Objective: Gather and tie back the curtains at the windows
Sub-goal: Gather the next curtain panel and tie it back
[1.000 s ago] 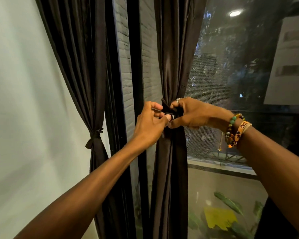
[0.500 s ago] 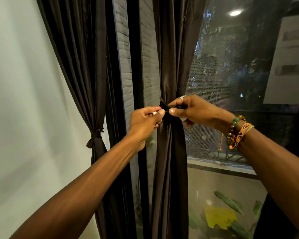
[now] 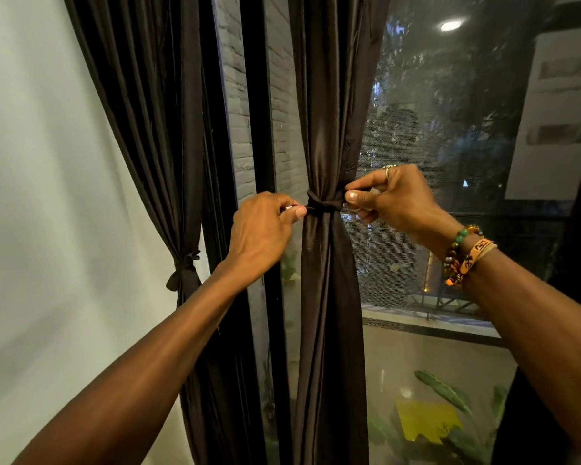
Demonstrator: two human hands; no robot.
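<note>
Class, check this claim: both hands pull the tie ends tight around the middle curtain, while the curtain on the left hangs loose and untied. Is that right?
Not quite. The head view shows the left curtain already tied with its own knot. The rest holds: left hand and right hand pull the tie around the middle curtain.

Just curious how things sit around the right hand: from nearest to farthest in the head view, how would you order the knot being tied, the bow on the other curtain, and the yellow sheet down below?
From the right hand:
1. Knot, just left of its fingers.
2. Bow on the left curtain, lower left.
3. Yellow sheet, far below, behind the glass.
</note>
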